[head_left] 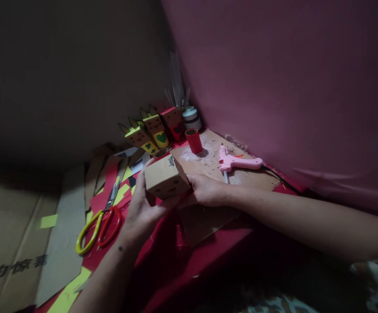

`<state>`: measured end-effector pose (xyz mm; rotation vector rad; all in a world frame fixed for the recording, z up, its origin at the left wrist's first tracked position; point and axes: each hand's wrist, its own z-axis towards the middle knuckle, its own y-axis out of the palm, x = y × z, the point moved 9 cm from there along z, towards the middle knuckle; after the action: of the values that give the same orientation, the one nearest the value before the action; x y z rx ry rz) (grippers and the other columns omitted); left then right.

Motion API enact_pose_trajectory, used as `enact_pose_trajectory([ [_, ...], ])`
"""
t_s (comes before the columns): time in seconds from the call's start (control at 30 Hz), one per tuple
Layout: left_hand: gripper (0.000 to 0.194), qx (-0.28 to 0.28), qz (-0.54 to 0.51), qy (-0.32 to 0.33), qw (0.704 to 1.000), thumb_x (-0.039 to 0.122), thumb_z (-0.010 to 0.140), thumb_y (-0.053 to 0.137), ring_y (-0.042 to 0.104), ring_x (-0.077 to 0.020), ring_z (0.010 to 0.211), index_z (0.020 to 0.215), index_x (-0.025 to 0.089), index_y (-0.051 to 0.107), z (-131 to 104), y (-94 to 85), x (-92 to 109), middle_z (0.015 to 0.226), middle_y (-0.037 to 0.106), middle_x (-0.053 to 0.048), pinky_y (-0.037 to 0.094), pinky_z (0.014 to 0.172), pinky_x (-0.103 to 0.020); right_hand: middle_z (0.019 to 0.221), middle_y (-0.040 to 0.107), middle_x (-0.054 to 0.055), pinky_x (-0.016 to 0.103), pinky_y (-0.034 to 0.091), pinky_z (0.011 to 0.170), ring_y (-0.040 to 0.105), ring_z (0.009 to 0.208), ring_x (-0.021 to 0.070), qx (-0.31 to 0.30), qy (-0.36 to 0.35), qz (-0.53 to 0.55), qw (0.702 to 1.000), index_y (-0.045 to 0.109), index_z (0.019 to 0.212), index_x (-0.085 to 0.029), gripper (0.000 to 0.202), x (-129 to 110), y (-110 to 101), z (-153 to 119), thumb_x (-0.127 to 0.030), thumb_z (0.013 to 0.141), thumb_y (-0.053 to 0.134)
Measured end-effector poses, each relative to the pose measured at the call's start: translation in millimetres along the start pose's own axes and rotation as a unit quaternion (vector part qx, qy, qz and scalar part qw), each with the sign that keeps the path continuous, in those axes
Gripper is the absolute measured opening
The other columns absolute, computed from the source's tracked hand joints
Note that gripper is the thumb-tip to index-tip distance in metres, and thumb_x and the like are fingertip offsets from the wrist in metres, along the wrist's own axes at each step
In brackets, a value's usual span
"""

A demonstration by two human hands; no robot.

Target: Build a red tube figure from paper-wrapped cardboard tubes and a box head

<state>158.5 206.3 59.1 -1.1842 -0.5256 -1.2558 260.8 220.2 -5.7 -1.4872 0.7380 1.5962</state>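
A small cardboard box (167,177) with a drawn face on its near side is held between both hands above the table. My left hand (146,208) wraps around its left side and underside, thumb beneath the face. My right hand (202,190) is closed at the box's lower right corner, its fingertips partly hidden. Just behind the box is the rim of a red tube (161,153). Another red tube (193,141) stands upright farther back. To the right, a pink glue gun (239,161) lies on a cardboard sheet.
Scissors (106,221) with yellow and red handles lie at left among paper and cardboard scraps. Yellow box-headed figures (157,130), a red one (173,124) and a lidded jar (191,117) stand at the back. The glue gun's cord (282,178) runs right beside the pink wall.
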Motion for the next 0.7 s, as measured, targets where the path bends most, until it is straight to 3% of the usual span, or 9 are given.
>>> enact_pose_trajectory([
  [0.2,0.094,0.012,0.004,-0.039,0.999,0.034,0.061,0.087,0.057,-0.0342,0.123,0.142,0.028,0.041,-3.2,-3.4,-7.4,0.127,0.063,-0.009,0.049,0.102,-0.042,0.102,0.072,0.004,0.038,0.052,0.092,0.065,0.104,0.0269,0.001,-0.008,-0.011,1.000,0.066,0.111,-0.019,0.044,-0.9,-0.8,-0.4,-0.014,0.069,0.078],
  [0.43,0.079,0.012,-0.020,-0.025,0.999,0.026,0.068,0.081,0.067,-0.0288,0.106,0.140,0.025,0.047,-2.6,-5.0,-7.3,0.122,0.067,-0.009,0.058,0.085,-0.033,0.101,0.072,0.006,0.037,0.054,0.086,0.066,0.099,0.0267,0.005,-0.005,0.010,1.000,0.067,0.104,-0.016,0.039,2.7,1.1,0.6,-0.012,0.066,0.078],
  [0.7,0.079,0.006,-0.022,-0.038,0.999,0.024,0.064,0.081,0.065,-0.0296,0.112,0.137,0.023,0.049,-2.3,-3.6,-5.9,0.126,0.066,-0.009,0.056,0.089,-0.032,0.099,0.072,0.004,0.036,0.052,0.087,0.065,0.100,0.0264,0.007,0.001,0.018,1.000,0.067,0.104,-0.017,0.039,5.1,1.1,-0.4,-0.015,0.067,0.078],
])
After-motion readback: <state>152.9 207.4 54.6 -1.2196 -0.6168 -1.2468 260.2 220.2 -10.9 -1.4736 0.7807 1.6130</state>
